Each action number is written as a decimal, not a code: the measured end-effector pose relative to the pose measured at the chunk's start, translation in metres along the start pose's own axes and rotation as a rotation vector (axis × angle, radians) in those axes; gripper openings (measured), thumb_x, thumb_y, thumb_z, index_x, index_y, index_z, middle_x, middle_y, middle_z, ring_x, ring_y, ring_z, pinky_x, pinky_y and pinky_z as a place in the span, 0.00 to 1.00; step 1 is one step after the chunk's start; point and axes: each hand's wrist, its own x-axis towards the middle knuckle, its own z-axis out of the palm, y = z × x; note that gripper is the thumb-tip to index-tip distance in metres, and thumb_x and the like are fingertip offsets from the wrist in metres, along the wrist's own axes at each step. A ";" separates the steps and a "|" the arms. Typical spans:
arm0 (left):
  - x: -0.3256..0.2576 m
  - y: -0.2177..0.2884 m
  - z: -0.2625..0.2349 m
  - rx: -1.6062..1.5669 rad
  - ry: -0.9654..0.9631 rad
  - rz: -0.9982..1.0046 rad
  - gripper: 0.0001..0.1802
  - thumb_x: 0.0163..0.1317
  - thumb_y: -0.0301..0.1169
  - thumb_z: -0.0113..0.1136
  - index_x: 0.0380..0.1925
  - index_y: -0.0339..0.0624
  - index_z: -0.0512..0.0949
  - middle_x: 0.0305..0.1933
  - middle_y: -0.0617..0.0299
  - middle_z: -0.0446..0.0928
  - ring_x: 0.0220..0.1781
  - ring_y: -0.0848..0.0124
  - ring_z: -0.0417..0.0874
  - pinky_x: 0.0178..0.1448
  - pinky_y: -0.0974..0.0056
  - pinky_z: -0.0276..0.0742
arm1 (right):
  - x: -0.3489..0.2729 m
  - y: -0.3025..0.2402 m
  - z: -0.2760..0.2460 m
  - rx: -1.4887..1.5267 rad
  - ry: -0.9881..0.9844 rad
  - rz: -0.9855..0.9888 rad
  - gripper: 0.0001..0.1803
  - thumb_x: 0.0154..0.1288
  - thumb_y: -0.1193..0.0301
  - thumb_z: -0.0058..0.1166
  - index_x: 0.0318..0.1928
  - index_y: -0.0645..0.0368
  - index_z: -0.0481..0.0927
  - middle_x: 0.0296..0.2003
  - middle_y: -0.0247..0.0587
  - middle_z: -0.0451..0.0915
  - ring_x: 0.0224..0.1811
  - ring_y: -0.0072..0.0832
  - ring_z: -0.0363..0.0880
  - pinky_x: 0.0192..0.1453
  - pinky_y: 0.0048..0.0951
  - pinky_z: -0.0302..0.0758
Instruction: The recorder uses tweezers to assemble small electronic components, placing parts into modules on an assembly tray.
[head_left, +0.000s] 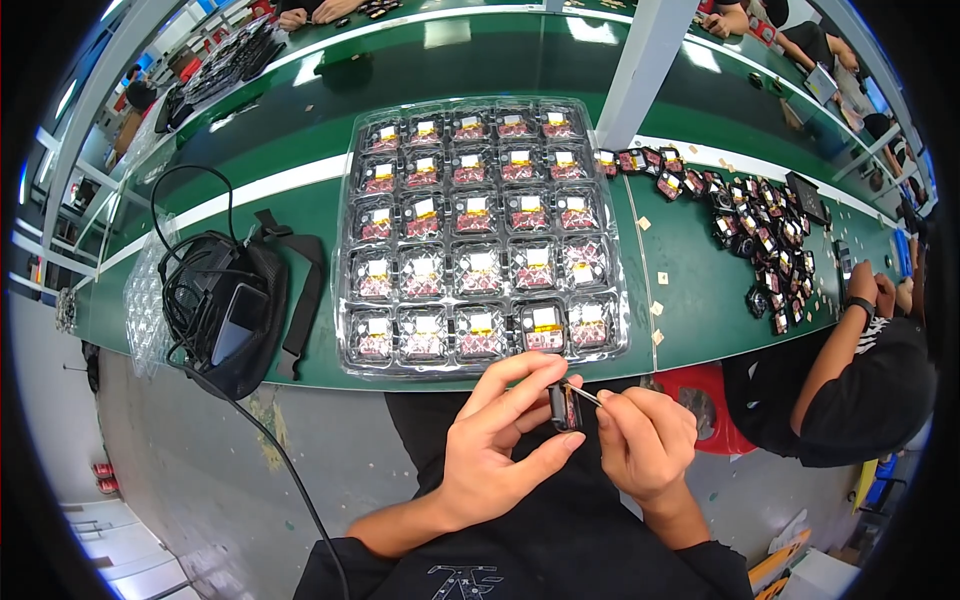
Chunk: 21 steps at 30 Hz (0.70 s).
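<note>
Filling clear tray [350,215]: small modules [478,214].

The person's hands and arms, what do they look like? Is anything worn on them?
Both hands, the left hand and the right hand, are bare: no gloves, rings or watch show. The forearms are bare too. Dark black sleeves begin near the elbows, part of a black top with a pale printed design on the chest.

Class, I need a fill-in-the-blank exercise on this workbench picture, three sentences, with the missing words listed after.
1. The left hand holds a small black ____ between thumb and fingers.
2. The right hand pinches thin metal ____ against that part.
3. The clear tray of parts lies on a ____ table.

Missing words: module; tweezers; green
</note>
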 end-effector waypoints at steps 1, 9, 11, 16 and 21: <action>0.000 0.000 0.000 0.000 0.000 0.000 0.33 0.61 0.14 0.66 0.67 0.28 0.69 0.69 0.52 0.62 0.70 0.56 0.75 0.71 0.56 0.78 | 0.000 0.000 0.000 -0.004 0.004 -0.004 0.11 0.55 0.78 0.68 0.41 0.65 0.85 0.30 0.39 0.80 0.22 0.28 0.79 0.24 0.26 0.73; 0.003 0.004 0.001 -0.155 0.007 -0.099 0.33 0.61 0.11 0.64 0.67 0.26 0.68 0.70 0.52 0.60 0.70 0.56 0.74 0.71 0.55 0.78 | -0.002 0.003 0.004 0.002 0.025 -0.007 0.11 0.56 0.78 0.68 0.41 0.66 0.85 0.30 0.39 0.79 0.22 0.28 0.78 0.23 0.26 0.72; 0.004 0.003 0.000 -0.140 0.026 -0.081 0.33 0.61 0.12 0.64 0.68 0.26 0.67 0.70 0.50 0.61 0.69 0.54 0.75 0.66 0.57 0.80 | -0.002 0.002 0.005 -0.013 0.025 -0.019 0.11 0.56 0.78 0.68 0.41 0.66 0.85 0.30 0.39 0.79 0.22 0.28 0.78 0.23 0.26 0.72; -0.002 0.009 -0.006 -0.017 0.016 -0.124 0.35 0.60 0.13 0.66 0.69 0.28 0.67 0.71 0.54 0.62 0.71 0.60 0.74 0.62 0.63 0.79 | -0.001 0.000 0.008 0.039 0.017 0.004 0.10 0.56 0.78 0.68 0.40 0.66 0.85 0.30 0.41 0.80 0.23 0.33 0.80 0.26 0.30 0.76; -0.002 0.014 -0.001 -0.196 0.020 -0.151 0.34 0.62 0.11 0.62 0.70 0.29 0.66 0.73 0.58 0.57 0.63 0.71 0.73 0.67 0.62 0.77 | -0.012 -0.011 0.011 0.044 0.066 0.143 0.08 0.59 0.78 0.67 0.39 0.65 0.85 0.31 0.45 0.81 0.27 0.38 0.82 0.31 0.34 0.79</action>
